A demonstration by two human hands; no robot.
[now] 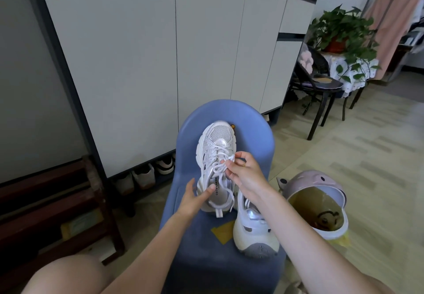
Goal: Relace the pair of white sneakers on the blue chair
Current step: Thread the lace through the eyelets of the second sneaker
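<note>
One white sneaker (215,147) lies against the backrest of the blue chair (257,147), toe pointing away from me. My left hand (195,198) grips its heel collar, thumb inside the opening. My right hand (243,172) pinches the white lace (219,171) near the upper eyelets, and loose lace hangs down over the shoe opening. The second white sneaker (254,231) lies on the seat under my right forearm, toe toward me, partly hidden by the arm.
A pink and white bin (321,204) stands open on the floor right of the chair. A tall white cabinet (160,53) rises behind, with shoes (144,175) beneath it. A dark wooden rack (57,202) stands left; a black chair (319,87) and plant (341,27) stand back right.
</note>
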